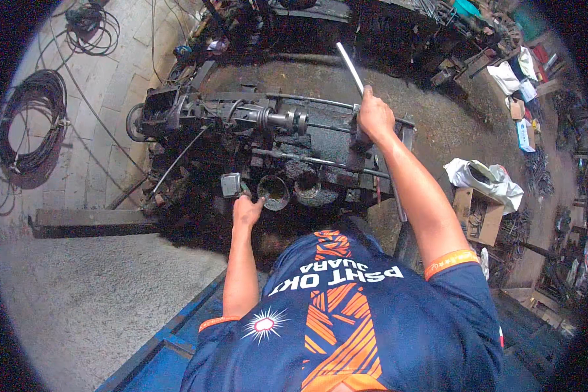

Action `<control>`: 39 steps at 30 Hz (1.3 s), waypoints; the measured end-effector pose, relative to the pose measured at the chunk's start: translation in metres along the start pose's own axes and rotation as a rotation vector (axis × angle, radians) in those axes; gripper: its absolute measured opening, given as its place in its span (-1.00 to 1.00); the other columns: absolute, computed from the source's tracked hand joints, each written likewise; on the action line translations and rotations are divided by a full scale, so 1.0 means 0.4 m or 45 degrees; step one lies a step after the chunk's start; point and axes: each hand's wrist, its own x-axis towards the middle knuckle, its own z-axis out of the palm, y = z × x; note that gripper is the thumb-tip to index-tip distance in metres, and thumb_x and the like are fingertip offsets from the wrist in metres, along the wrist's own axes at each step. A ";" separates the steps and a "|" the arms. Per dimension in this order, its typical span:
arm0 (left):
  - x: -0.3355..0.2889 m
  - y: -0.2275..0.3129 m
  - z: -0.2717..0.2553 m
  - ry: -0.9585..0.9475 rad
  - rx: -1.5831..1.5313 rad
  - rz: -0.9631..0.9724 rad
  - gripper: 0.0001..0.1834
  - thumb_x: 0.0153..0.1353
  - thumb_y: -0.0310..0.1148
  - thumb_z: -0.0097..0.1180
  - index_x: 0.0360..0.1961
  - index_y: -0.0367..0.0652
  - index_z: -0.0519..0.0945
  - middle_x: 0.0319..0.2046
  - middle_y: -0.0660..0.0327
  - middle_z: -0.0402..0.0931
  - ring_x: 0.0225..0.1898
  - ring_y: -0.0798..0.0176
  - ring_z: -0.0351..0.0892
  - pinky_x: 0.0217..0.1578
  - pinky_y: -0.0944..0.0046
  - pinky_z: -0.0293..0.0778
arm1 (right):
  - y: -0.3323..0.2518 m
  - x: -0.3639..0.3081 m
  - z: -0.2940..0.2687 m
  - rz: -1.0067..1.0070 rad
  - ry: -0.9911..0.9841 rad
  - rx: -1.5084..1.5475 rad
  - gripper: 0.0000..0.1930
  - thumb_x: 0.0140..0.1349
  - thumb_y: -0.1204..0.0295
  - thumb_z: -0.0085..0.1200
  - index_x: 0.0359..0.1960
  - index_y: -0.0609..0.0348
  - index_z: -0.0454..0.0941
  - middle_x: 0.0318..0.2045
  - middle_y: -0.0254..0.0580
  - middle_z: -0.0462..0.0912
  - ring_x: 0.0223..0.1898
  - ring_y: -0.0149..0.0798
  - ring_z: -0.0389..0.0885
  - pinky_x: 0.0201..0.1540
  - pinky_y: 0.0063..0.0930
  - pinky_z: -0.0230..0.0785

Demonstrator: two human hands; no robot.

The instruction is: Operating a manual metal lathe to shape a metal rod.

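Observation:
My right hand [375, 117] is wrapped round a shiny straight metal rod [350, 68], which sticks up and away to the left at the right end of a dark, greasy machine [242, 114]. A stepped metal shaft [287, 121] lies along the machine's middle, between long bars. Closer to me, my left hand [247, 210] has its thumb apart and a finger at the edge of a small grey box [230, 185]. Just right of that hand stands a round metal container [273, 193] with dark contents. Beside it is a second round container [307, 185].
Coiled black cable [32, 121] lies on the floor at left, with loose cables running toward the machine. A long metal beam [95, 222] juts left. At right are a cardboard box [477, 215] and a white sack [487, 179]. Blue metal framing [170, 336] is near me.

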 end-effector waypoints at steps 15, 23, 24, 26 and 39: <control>-0.010 0.019 -0.015 0.042 -0.074 0.031 -0.48 -0.05 -0.07 0.24 -0.41 -0.46 0.55 -0.41 -0.30 0.52 -0.24 -0.25 0.54 -0.23 -0.04 0.43 | 0.028 0.030 -0.011 -0.077 -0.222 0.094 -0.63 0.06 0.44 -0.08 -0.06 0.25 0.24 -0.24 0.32 0.56 -0.14 0.22 0.56 -0.08 0.02 0.38; -0.006 0.012 0.001 0.028 -0.051 0.015 -0.49 -0.03 -0.06 0.23 -0.41 -0.42 0.55 -0.41 -0.29 0.53 -0.24 -0.24 0.54 -0.21 -0.04 0.44 | 0.050 0.055 0.011 -0.087 -0.239 0.276 -0.52 0.27 0.03 -0.17 -0.06 0.25 0.24 -0.21 0.35 0.54 -0.11 0.29 0.51 -0.04 0.08 0.33; -0.008 0.011 0.002 0.055 -0.045 0.019 -0.49 -0.03 -0.06 0.22 -0.41 -0.43 0.55 -0.41 -0.29 0.53 -0.24 -0.24 0.54 -0.21 -0.04 0.44 | 0.050 0.058 0.012 -0.069 -0.271 0.260 -0.52 0.27 0.03 -0.17 -0.06 0.25 0.24 -0.21 0.35 0.54 -0.11 0.29 0.51 -0.04 0.08 0.33; -0.008 0.009 0.002 0.057 -0.048 0.031 -0.49 -0.02 -0.06 0.22 -0.41 -0.43 0.56 -0.41 -0.28 0.53 -0.24 -0.24 0.54 -0.21 -0.05 0.44 | 0.051 0.062 0.009 -0.093 -0.278 0.319 -0.48 0.29 -0.02 -0.23 -0.04 0.25 0.24 -0.18 0.36 0.53 -0.07 0.28 0.48 -0.01 0.08 0.30; 0.001 -0.007 0.019 0.014 -0.081 -0.034 -0.46 -0.02 -0.06 0.21 -0.29 -0.44 0.55 -0.36 -0.28 0.53 -0.20 -0.25 0.53 -0.16 -0.05 0.43 | -0.013 0.049 -0.011 -0.012 -0.122 -0.127 -0.67 0.18 0.38 -0.21 -0.04 0.24 0.35 -0.26 0.19 0.61 -0.17 0.15 0.60 -0.09 -0.05 0.43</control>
